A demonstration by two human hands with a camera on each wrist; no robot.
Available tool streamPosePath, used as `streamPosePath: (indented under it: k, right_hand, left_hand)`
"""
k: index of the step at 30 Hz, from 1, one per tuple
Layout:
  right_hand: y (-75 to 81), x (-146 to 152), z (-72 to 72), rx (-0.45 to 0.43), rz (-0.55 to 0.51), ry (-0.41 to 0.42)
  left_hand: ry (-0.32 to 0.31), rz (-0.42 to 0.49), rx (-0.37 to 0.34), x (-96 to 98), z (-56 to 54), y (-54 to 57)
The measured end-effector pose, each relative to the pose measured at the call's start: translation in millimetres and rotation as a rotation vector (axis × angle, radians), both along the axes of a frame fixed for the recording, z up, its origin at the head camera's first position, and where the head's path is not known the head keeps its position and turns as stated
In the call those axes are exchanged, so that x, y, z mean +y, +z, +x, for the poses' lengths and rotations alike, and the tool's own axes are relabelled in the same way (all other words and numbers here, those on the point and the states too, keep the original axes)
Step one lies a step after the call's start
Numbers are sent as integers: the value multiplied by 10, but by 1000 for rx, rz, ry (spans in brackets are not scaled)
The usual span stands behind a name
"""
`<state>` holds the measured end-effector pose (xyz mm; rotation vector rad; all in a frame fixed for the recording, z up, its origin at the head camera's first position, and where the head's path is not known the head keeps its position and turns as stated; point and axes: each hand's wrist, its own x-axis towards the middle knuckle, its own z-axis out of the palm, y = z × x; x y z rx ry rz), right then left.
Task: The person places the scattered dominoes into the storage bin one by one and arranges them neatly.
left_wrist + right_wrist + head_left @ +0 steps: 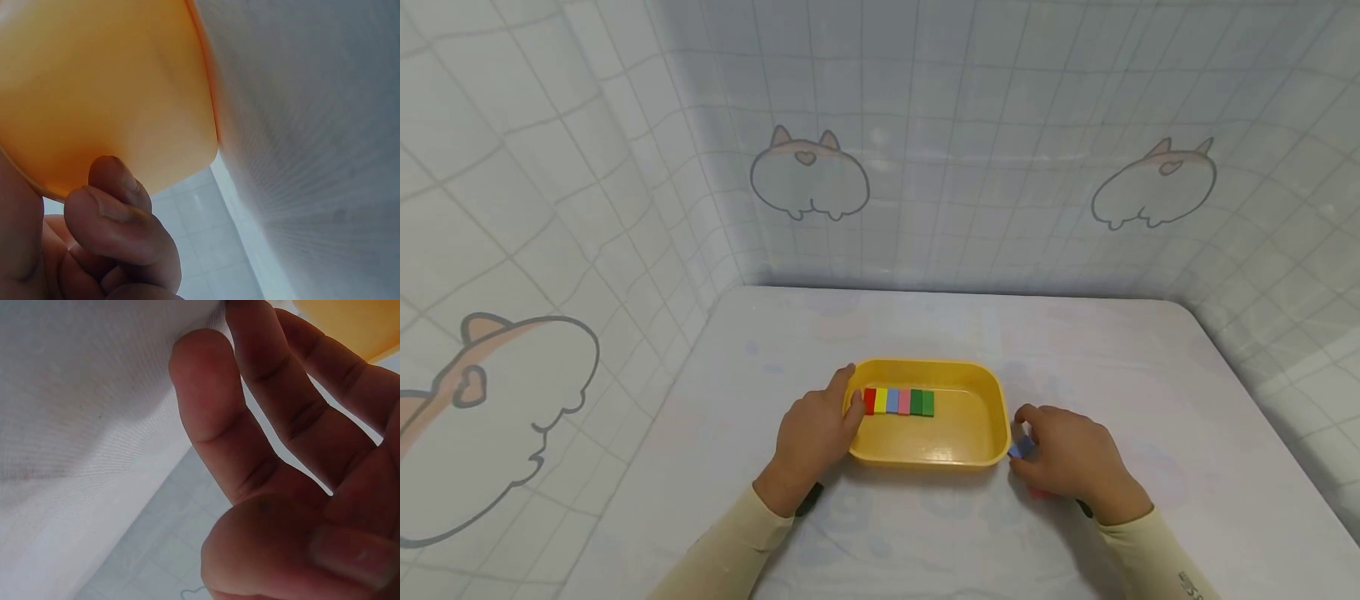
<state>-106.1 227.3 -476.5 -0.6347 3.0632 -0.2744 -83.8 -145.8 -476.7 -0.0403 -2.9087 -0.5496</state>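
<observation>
My left hand (815,429) grips the left end of a yellow plastic tray (955,458), its thumb over the rim near the tiles. In the left wrist view, curled fingers (119,228) lie against the tray's outer wall (119,94). Inside the tray, small flat tiles (898,402) in red, yellow, blue, pink and green stand side by side in a row. Just right of the tray, my right hand (1067,450) is low over the table, thumb and forefinger bent apart around a blue tile (1021,447). A red piece (1042,493) peeks out beneath that hand, mostly hidden.
A white, faintly patterned cloth covers the table (1075,350). Grid-patterned curtains (970,167) with cartoon animal drawings rise behind it and at both sides. Dark wrist bands (808,500) show below the sleeves.
</observation>
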Motion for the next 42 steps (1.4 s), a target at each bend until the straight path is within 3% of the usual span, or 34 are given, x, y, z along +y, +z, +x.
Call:
streamPosePath:
  k: [5,13,25,28,35,42]
  right_hand:
    - [19,-4,-2,-19,16,-3]
    - [73,-25,-31,-89,13,-15]
    - [286,-39,-93,-313,-42,-13]
    - [333,-41,-138,-334,-41,-22]
    - [524,-2,-234,-268,-69,-25]
    - [733,-10,-274,-122,-106,-84]
  left_hand:
    - [7,6,-22,4,9,21]
    - [-9,15,12,-30,2,37]
    - [21,9,-50,-33,19,56]
    - [26,8,-62,-37,24,44]
    - [14,12,-50,-50,51,11]
    - [0,18,-28,-59,85,-6]
